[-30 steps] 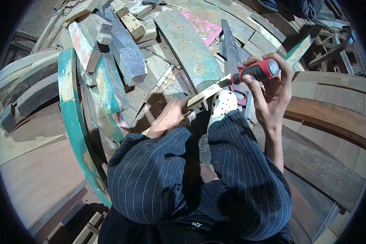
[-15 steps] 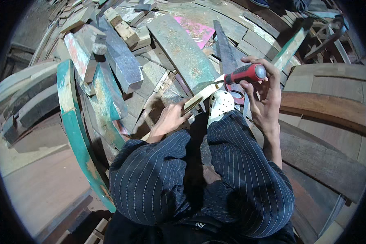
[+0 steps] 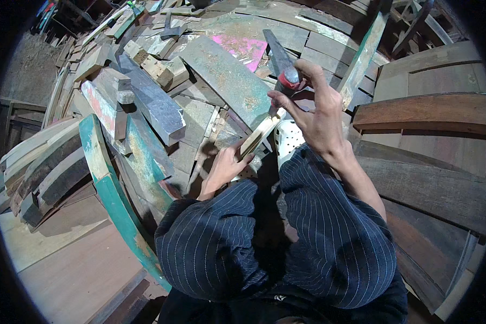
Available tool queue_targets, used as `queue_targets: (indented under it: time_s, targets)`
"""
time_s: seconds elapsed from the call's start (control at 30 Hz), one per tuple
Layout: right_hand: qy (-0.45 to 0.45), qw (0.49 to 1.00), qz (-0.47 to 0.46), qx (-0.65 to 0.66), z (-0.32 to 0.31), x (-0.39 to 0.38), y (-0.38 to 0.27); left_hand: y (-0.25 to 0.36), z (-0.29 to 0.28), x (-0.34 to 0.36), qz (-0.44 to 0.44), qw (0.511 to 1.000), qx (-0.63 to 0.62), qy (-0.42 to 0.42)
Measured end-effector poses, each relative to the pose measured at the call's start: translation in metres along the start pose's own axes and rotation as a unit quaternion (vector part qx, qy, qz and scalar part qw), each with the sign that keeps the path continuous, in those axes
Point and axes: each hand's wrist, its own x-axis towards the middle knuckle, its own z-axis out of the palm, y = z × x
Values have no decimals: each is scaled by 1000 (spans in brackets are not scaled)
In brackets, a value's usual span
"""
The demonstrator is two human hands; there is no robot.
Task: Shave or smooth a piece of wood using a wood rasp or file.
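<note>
Background: wood offcuts [image 3: 154,108], upper left.
Left hand [image 3: 227,166]: fingers pinching pale strip [image 3: 260,133], centre.
Right hand [image 3: 319,116]: fingers curled round red-black handle [image 3: 288,83], upper centre.

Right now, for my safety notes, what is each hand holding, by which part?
Right hand: the tool, by its handle. Left hand: the wood strip, by the near end of its visible part.

Dark trousers [image 3: 340,237] with thin white pinstripes — beyond the trousers, 2 white clogs [image 3: 287,139] with round holes; below them, black garment [image 3: 221,312], small white mark [image 3: 279,297].
</note>
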Motion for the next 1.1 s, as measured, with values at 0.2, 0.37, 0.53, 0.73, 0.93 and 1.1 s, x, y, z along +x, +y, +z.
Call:
queue_targets:
  time_s: [0.2, 0.37, 0.53, 0.73, 0.93, 1.1]
  targets:
    - [12, 1000, -17, -14, -4, 2, 2, -13, -3, 8, -3, 996, -58, -62]
    - [11, 1000, -19, -23, 0, 3, 8, -9, -17, 19, 11, 993, -65, -93]
    - [31, 998, -33, -32, -5, 6, 9, 16, -36, 49, 41, 989, -139, -41]
    - [19, 997, -74, -13, 5, 15, 6, 105, -82, 73, 214, 945, -248, -7]
    - [21, 997, -63, 36, 6, 14, 1, 166, -87, 82, 293, 909, -286, -74]
    - [46, 998, -27, 35, -1, 4, 13, 168, -60, 87, 279, 920, -274, -17]
